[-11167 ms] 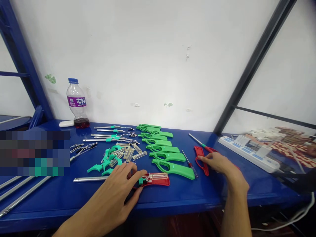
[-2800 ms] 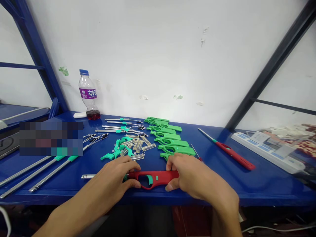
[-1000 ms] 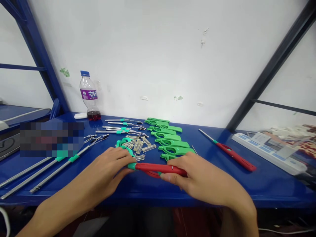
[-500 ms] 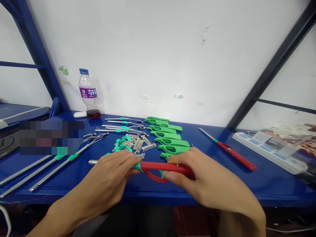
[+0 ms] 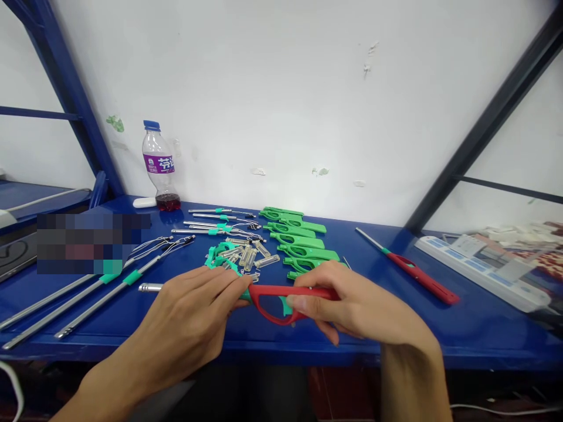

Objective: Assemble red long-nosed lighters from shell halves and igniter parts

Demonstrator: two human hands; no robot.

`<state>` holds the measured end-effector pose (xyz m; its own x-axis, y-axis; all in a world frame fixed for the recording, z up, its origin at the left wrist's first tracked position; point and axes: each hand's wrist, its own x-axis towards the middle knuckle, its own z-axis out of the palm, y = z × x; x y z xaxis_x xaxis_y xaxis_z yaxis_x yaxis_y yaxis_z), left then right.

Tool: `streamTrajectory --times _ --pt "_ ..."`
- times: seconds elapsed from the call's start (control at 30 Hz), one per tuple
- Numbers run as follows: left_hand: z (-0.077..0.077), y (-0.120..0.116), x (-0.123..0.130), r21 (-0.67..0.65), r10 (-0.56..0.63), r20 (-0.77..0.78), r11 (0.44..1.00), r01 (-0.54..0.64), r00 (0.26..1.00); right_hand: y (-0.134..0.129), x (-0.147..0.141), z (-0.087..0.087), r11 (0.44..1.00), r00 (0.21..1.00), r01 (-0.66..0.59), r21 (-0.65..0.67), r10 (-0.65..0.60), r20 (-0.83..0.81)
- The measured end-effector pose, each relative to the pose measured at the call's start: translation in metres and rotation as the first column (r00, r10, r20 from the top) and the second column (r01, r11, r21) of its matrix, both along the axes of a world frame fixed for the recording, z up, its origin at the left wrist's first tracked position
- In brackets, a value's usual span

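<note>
A long-necked gas lighter (image 5: 268, 291) with a red handle, a green trigger and a metal tube lies level between my hands above the table's front. My left hand (image 5: 197, 305) is closed around the green collar where tube and handle meet; the tube tip sticks out to its left. On the handle's rear part my right hand (image 5: 347, 302) is closed, its thumb near the trigger, and it hides the handle's end. Just behind lie green handle shells (image 5: 308, 252), small clear fuel tanks (image 5: 248, 258) and loose green plastic pieces (image 5: 215, 255).
Metal tubes with wires (image 5: 118, 287) lie at left, more tubes (image 5: 220, 225) farther back. A drink bottle (image 5: 160, 170) stands by the wall. At right are another red lighter (image 5: 422, 278) and a white power strip (image 5: 484, 272). Blue frame posts (image 5: 74, 88) rise at the sides.
My right hand has shifted its grip on the red handle, its wrist turning and its fingers now showing below. The lighter has slid slightly left, with more of its tube showing.
</note>
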<state>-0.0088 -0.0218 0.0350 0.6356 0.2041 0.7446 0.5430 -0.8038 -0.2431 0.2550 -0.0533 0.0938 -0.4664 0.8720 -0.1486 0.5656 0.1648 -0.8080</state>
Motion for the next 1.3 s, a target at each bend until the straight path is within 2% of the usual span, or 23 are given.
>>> streamTrajectory --times 0.17,0.33,0.47,0.57,0.63,0.7,0.8,0.9,0.97,1.03,1.13,1.2,1.3 --pt "-0.003 0.003 -0.001 -0.033 0.015 -0.024 0.999 -0.016 1.000 0.003 0.002 -0.003 0.999 0.999 -0.005 -0.050 0.003 -0.045" --pt "0.000 0.005 -0.006 0.053 0.098 -0.067 0.994 -0.095 0.993 0.012 -0.003 -0.012 0.997 0.983 0.023 -0.073 -0.036 -0.182" --pt "-0.003 0.001 -0.003 -0.002 0.139 -0.125 0.990 -0.140 0.982 0.019 -0.023 -0.019 0.992 0.958 0.056 -0.117 -0.086 -0.273" --pt "-0.009 -0.002 0.005 -0.006 0.142 -0.192 0.989 -0.145 0.971 0.021 -0.038 -0.023 0.991 0.967 0.112 -0.073 -0.126 -0.223" --pt "-0.013 -0.001 0.009 -0.037 0.146 -0.207 0.987 -0.157 0.967 0.021 -0.042 -0.026 0.990 0.967 0.134 -0.036 -0.138 -0.213" --pt "-0.016 0.001 0.009 -0.117 0.127 -0.177 0.982 -0.149 0.976 0.021 -0.039 -0.027 0.994 0.960 0.096 -0.051 -0.106 -0.258" --pt "-0.015 0.006 0.004 -0.247 0.099 -0.078 0.962 -0.115 0.992 0.023 -0.030 -0.027 0.997 0.888 -0.015 -0.078 -0.022 -0.460" --pt "-0.011 0.008 -0.001 -0.301 0.118 -0.017 0.946 -0.118 0.993 0.027 -0.028 -0.029 0.985 0.719 -0.150 -0.091 0.046 -0.693" --pt "-0.009 0.008 -0.003 -0.305 0.117 0.005 0.946 -0.110 0.993 0.028 -0.033 -0.032 0.959 0.646 -0.260 -0.117 0.083 -0.759" --pt "-0.007 0.006 -0.005 -0.313 0.098 0.019 0.946 -0.087 0.995 0.028 -0.041 -0.035 0.919 0.607 -0.368 -0.141 0.123 -0.785" --pt "-0.005 0.005 -0.008 -0.344 0.082 0.008 0.936 -0.074 0.997 0.026 -0.053 -0.037 0.879 0.549 -0.462 -0.115 0.182 -0.816" --pt "-0.004 0.004 -0.010 -0.344 0.097 0.000 0.935 -0.092 0.995 0.023 -0.058 -0.035 0.892 0.530 -0.443 -0.095 0.175 -0.830" --pt "-0.003 0.004 -0.011 -0.266 0.159 0.018 0.953 -0.148 0.987 0.018 -0.060 -0.029 0.953 0.571 -0.263 -0.151 0.027 -0.821"
